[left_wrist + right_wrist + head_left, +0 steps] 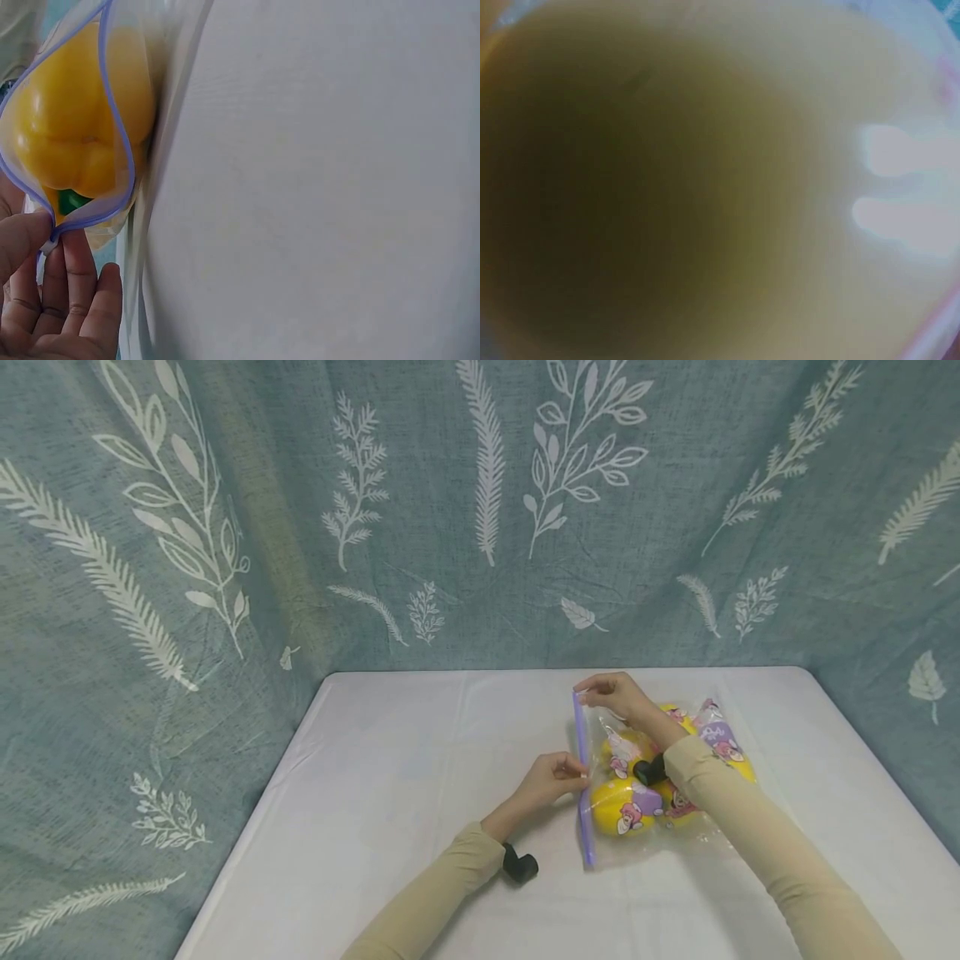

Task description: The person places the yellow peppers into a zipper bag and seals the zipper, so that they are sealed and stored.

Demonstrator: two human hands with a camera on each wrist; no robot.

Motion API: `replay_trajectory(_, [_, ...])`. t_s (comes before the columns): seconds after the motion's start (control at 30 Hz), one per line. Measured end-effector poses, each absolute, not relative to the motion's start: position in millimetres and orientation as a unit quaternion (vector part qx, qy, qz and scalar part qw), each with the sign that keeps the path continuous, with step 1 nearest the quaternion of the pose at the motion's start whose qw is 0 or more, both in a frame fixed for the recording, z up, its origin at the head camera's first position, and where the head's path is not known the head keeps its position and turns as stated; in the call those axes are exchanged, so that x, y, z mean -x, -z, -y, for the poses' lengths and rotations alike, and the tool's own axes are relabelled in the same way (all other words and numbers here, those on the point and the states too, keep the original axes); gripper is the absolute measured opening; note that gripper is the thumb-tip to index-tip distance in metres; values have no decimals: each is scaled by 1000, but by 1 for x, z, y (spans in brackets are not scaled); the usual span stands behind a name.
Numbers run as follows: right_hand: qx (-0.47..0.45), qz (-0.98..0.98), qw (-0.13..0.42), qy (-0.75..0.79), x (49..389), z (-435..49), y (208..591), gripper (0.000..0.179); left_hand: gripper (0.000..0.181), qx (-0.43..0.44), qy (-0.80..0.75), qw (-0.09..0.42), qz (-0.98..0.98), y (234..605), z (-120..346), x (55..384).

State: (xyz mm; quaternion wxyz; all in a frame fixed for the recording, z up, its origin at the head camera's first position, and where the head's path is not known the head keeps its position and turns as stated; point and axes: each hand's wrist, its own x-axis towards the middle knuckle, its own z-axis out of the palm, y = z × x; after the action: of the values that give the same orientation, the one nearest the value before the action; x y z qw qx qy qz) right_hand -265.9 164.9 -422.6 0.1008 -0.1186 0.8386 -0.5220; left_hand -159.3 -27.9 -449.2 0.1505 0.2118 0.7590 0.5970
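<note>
A clear zip bag (705, 837) printed with cartoon figures lies at the right of the table, its purple zip strip (587, 839) facing left. Several yellow bell peppers (609, 806) fill it. My left hand (550, 781) pinches the zip strip near its middle between thumb and fingers. At the strip's far end, my right hand (621, 697) pinches the corner, its forearm crossing over the bag. In the left wrist view the bag's mouth gapes between the two purple edges, showing a yellow pepper (67, 112) with a bit of green. The right wrist view is blurred yellow, close against the bag.
The table (375, 793) has a white cover, and a blue-green leaf-patterned curtain (420, 510) hangs behind and at both sides. Black wrist cameras (520, 867) sit on both wrists; the right one overlaps the bag in the head view.
</note>
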Motion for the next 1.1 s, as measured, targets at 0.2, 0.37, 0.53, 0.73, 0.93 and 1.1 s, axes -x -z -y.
replay_trajectory(0.2, [113, -839, 99, 523, 266, -165, 422, 26, 19, -217, -601, 153, -754, 450, 29, 157])
replay_trajectory(0.37, [98, -847, 111, 510, 266, -166, 421, 25, 19, -217, -603, 157, -752, 451, 30, 155])
replay_trajectory(0.53, [108, -851, 100, 504, 266, -166, 421, 27, 19, -215, -609, 163, -746, 452, 30, 152])
replay_trajectory(0.73, [105, -853, 96, 501, 267, -164, 419, 27, 19, -216, -608, 168, -745, 451, 32, 149])
replay_trajectory(0.93, [82, -857, 113, 496, 268, -164, 415, 26, 19, -215, -609, 180, -742, 448, 33, 145])
replay_trajectory(1.1, [77, -854, 116, 501, 268, -163, 413, 27, 19, -215, -611, 185, -739, 447, 35, 143])
